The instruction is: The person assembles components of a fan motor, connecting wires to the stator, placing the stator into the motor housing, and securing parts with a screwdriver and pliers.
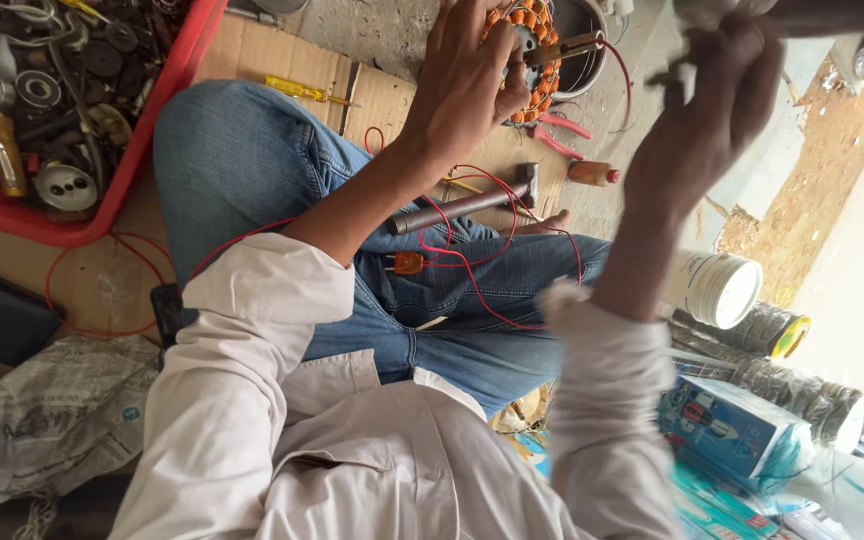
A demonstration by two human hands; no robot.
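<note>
My left hand [462,95] reaches forward and lies over a round motor stator [537,55] with orange-copper coils, fingers spread on it and thumb against its rim. A brown-handled tool [567,45] lies across the stator. My right hand [707,120] is raised to the right of the stator and blurred, its fingers curled round a small pale object [697,12] that I cannot make out. A steel hammer [462,205] rests across my jeans-clad lap [252,160], with thin red wires [472,270] looped around it and an orange connector [408,263].
A red tray [157,110] of bearings and metal parts stands at the upper left on cardboard [252,50]. Nearby lie a yellow screwdriver [297,88] and red-handled pliers [562,130]. On the right are a white cup [722,288], a tape roll [782,332] and a blue box [732,425]. Crumpled newspaper [32,420] is lower left.
</note>
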